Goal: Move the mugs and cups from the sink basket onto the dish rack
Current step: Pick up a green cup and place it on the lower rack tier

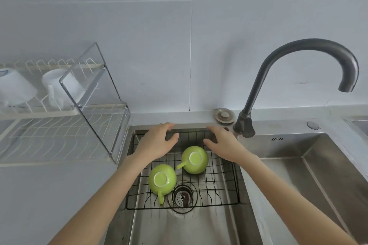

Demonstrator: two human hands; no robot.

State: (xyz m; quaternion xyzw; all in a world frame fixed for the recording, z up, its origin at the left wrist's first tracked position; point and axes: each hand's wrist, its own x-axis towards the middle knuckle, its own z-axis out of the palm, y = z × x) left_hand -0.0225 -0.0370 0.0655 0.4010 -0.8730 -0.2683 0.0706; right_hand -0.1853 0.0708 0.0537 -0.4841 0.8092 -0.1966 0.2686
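Observation:
Two green cups lie upside down in the black wire sink basket [223, 203]. The far cup [195, 159] has its handle to the left; the near cup [162, 178] has its handle toward me. My left hand [158, 141] hovers over the basket's back left, fingers spread, holding nothing. My right hand [224, 144] hovers at the back right, just above and right of the far cup, also spread and empty. The white dish rack [59, 131] stands on the counter to the left, with two white mugs [61, 85] upside down on its upper tier.
A dark curved faucet [298, 61] rises at the back right of the left sink. The drain strainer [182, 197] sits under the basket. A second sink bowl [310, 175] lies to the right. A clear panel [93, 93] stands at the rack's right end.

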